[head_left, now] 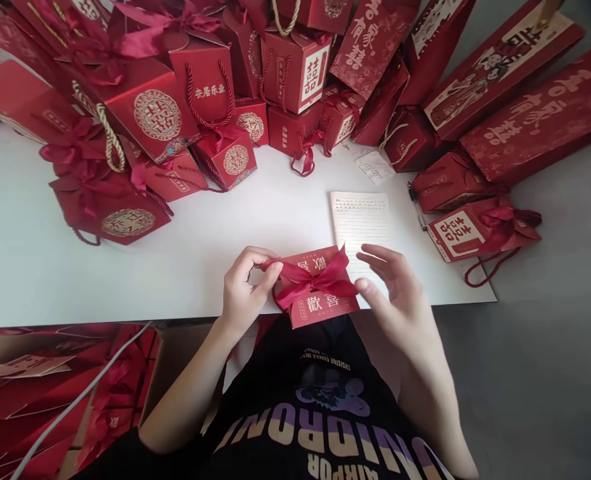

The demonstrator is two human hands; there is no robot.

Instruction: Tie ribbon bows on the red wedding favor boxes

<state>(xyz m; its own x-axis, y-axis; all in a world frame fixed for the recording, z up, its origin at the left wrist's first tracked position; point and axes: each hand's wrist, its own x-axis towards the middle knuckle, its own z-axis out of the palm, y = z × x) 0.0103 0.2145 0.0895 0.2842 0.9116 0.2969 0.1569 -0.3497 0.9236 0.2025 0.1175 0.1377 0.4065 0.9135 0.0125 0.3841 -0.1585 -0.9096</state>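
A red gift box (320, 303) with gold lettering sits at the table's front edge, close to my body. Across its top is a dark red ribbon bow (311, 283), one pointed end standing up at the right. My left hand (245, 283) pinches the ribbon's left side between thumb and finger. At the box's right side my right hand (400, 293) is open, fingers spread, its thumb close to the bow's right loop. Whether that thumb touches the ribbon I cannot tell. The underside of the box is hidden.
A lined notebook (362, 223) with handwriting lies just behind the box, a pen (418, 207) to its right. Several finished-looking red gift boxes (158, 117) with rope handles crowd the back of the white table (255, 207). More red packaging (25, 393) lies below left, crossed by a white cable (82, 397).
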